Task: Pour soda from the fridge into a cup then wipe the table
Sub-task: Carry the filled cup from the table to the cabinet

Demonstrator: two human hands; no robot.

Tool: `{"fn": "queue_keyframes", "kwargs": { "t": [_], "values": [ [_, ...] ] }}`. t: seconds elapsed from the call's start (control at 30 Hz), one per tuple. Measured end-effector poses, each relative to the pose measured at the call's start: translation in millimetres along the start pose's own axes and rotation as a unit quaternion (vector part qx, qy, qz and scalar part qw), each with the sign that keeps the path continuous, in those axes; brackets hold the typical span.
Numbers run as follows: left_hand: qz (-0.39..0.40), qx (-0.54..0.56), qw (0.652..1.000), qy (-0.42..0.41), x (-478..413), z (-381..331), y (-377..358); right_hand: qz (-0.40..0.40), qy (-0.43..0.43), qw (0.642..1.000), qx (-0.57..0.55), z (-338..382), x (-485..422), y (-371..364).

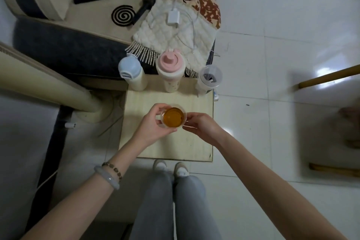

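Observation:
A clear cup (173, 117) filled with amber soda is held over the small pale wooden table (196, 142). My left hand (153, 124) wraps around the cup's left side. My right hand (200, 125) pinches its right rim with thumb and fingers. Whether the cup rests on the table or hangs just above it I cannot tell. No soda bottle and no cloth for wiping shows in the view.
Along the table's far edge stand a blue-lidded bottle (131, 72), a pink-lidded bottle (169, 71) and a clear tumbler (210, 78). Beyond them lies a bed with a white quilted throw (175, 29) and charger. A wooden pole (329, 77) and a stool stand on the tiled floor at right.

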State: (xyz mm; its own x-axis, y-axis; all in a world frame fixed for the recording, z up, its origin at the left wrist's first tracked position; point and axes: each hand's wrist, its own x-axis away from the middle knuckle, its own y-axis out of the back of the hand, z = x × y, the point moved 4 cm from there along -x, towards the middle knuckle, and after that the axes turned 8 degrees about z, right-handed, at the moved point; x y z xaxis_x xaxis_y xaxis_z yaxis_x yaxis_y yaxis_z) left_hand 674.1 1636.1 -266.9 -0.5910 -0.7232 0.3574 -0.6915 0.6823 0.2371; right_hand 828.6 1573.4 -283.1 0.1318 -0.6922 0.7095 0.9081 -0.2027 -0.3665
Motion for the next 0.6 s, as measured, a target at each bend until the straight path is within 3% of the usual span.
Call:
{"fn": "queue_keyframes", "kwargs": {
  "t": [0.33,0.6],
  "values": [
    [0.013,-0.031,0.999,0.020,-58.1,105.6,-22.5,-0.031,0.001,1.000,0.000,-62.1,-86.2,42.8],
    [0.010,-0.034,0.999,0.025,-69.8,135.9,-30.2,-0.026,0.002,1.000,0.002,-80.9,-103.6,51.6]
  ]
}}
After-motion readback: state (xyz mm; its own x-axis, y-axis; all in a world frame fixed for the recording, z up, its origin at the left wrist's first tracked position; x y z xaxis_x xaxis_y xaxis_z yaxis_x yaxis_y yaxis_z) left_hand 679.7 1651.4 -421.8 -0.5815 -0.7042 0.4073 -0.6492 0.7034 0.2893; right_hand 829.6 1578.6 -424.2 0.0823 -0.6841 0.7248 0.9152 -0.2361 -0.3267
